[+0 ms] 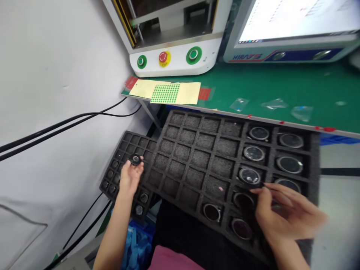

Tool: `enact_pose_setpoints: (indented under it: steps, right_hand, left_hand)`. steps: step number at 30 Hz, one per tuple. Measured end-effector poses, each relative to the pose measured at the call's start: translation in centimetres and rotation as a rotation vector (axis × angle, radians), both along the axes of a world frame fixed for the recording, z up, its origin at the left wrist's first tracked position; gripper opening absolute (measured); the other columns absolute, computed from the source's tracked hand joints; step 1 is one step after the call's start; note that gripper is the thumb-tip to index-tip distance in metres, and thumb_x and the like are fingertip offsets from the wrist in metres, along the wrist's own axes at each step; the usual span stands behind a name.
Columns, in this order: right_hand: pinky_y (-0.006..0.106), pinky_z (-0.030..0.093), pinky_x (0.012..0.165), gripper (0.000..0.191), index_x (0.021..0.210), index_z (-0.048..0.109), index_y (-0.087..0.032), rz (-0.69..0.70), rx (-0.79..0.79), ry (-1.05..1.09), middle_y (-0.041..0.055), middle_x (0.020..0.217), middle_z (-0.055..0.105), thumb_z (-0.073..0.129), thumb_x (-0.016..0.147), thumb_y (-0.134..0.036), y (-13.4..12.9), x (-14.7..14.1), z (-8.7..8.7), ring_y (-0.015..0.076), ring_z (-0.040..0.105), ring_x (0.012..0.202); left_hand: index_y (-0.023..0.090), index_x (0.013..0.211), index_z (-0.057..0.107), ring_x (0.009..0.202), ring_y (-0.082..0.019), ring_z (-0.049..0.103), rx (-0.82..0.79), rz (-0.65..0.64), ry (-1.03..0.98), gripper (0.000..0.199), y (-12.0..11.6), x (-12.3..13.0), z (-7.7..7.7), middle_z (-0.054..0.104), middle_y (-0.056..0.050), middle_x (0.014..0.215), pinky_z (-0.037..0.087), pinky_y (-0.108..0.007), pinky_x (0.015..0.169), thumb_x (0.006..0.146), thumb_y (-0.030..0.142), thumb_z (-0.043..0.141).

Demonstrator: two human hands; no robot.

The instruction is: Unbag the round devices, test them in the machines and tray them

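Note:
My left hand (131, 176) holds a small round black part (135, 159) above the smaller foam tray (127, 136) on the left. Over the right side of the large dark foam tray (180, 153), my right hand (287, 208) has its thumb and forefinger close together; whatever lies between them is too small to make out. Its fingertips are beside a round glass-faced part (249, 176) in a compartment. Several similar round parts fill the tray's right columns, and one more (212, 212) sits at the near edge. Small round parts (139, 210) lie in the left tray.
Behind the trays runs a green tabletop (219, 84) with yellow sheets (188, 93) and clear plastic scraps (275, 104). A machine with push buttons (174, 62) and a monitor (295, 22) stand on it. Black cables (62, 127) cross at the left by the wall.

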State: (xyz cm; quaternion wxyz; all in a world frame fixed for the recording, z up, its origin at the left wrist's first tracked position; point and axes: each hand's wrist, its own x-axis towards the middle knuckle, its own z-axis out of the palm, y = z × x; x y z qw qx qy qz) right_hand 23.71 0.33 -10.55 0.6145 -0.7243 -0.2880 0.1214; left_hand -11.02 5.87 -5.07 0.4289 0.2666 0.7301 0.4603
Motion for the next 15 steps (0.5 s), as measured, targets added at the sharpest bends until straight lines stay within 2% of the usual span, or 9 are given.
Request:
enact_pose_setpoints:
  steps: [2,4,6,8,11,15]
  right_hand:
    - [0.035,0.056,0.038,0.035,0.073,0.058,-0.023,0.156,0.084,-0.048,0.0055,0.070,0.069,0.087,0.058,-0.034,-0.2,-1.1,2.2,0.0215,0.065,0.044]
    - [0.036,0.064,0.056,0.031,0.096,0.057,-0.024,0.345,0.204,-0.050,0.0049,0.089,0.071,0.077,0.073,-0.017,-0.5,-2.3,4.9,0.0191,0.072,0.059]
    - [0.035,0.065,0.068,0.043,0.111,0.053,-0.026,0.489,0.299,-0.016,0.0048,0.104,0.069,0.068,0.078,-0.004,-0.6,-3.4,7.3,0.0176,0.075,0.075]
    - [0.034,0.065,0.075,0.051,0.118,0.050,-0.029,0.563,0.339,0.035,0.0052,0.113,0.065,0.064,0.080,0.001,-0.5,-4.0,9.0,0.0172,0.075,0.086]
    - [0.036,0.063,0.082,0.050,0.118,0.052,-0.030,0.593,0.352,0.123,0.0043,0.112,0.064,0.062,0.081,0.003,-0.5,-3.9,10.4,0.0169,0.073,0.093]
    - [0.026,0.060,0.072,0.040,0.105,0.059,-0.027,0.426,0.344,0.244,-0.0008,0.087,0.066,0.066,0.078,0.002,-1.4,-3.5,11.2,0.0125,0.068,0.077]
  left_hand:
    - [0.014,0.096,0.066,0.057,-0.013,0.063,0.016,-0.127,-0.202,0.051,-0.3,4.4,1.3,0.074,-0.010,0.088,0.054,-0.025,0.055,0.072,0.059,0.062]
    - [0.012,0.091,0.070,0.047,-0.012,0.058,-0.006,-0.292,-0.471,0.052,-0.8,8.7,2.1,0.073,-0.009,0.074,0.051,-0.023,0.046,0.063,0.056,0.073]
    - [0.013,0.091,0.072,0.045,-0.010,0.058,-0.036,-0.469,-0.801,0.048,-1.2,12.3,2.5,0.073,-0.008,0.071,0.050,-0.020,0.044,0.063,0.051,0.079]
    - [0.014,0.093,0.075,0.046,-0.009,0.060,-0.057,-0.606,-1.055,0.042,-1.4,14.9,2.8,0.075,-0.007,0.074,0.051,-0.017,0.046,0.068,0.047,0.080]
    - [0.016,0.097,0.077,0.050,-0.008,0.063,-0.044,-0.713,-1.147,0.037,-1.6,17.0,3.1,0.076,-0.006,0.076,0.052,-0.014,0.049,0.073,0.044,0.079]
    - [0.021,0.108,0.076,0.061,-0.010,0.067,0.056,-0.772,-1.028,0.040,-2.0,17.7,3.6,0.077,-0.007,0.092,0.055,-0.015,0.059,0.073,0.040,0.081]
